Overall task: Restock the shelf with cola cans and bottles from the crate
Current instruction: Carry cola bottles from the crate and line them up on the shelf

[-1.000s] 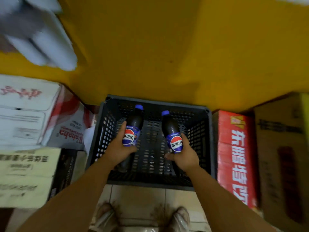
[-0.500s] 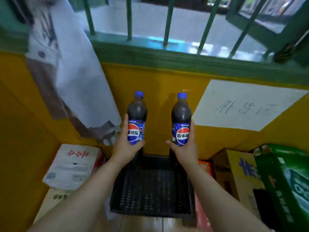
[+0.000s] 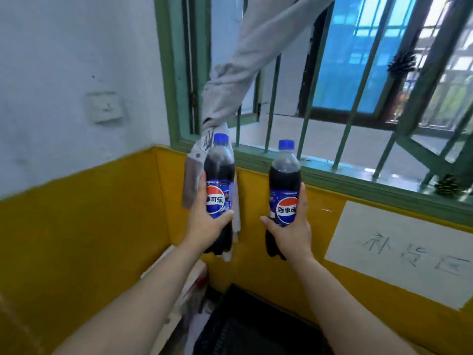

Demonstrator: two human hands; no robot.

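Gripping the left cola bottle (image 3: 219, 180) round its label with the left hand (image 3: 204, 226); gripping the right cola bottle (image 3: 284, 187) likewise with the right hand (image 3: 291, 235). Both upright, apart, held high above the black crate (image 3: 256, 326) at near centre, before the yellow wall (image 3: 102, 239) and barred window (image 3: 311, 103). Judged mid-carry: out of the crate, not yet shelved. No shelf in view; stock left in the crate impossible to tell.

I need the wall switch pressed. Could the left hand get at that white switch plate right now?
Probably not cleanly: the left hand grips a cola bottle. Nothing stands between it and the switch plate, so a knuckle might manage.
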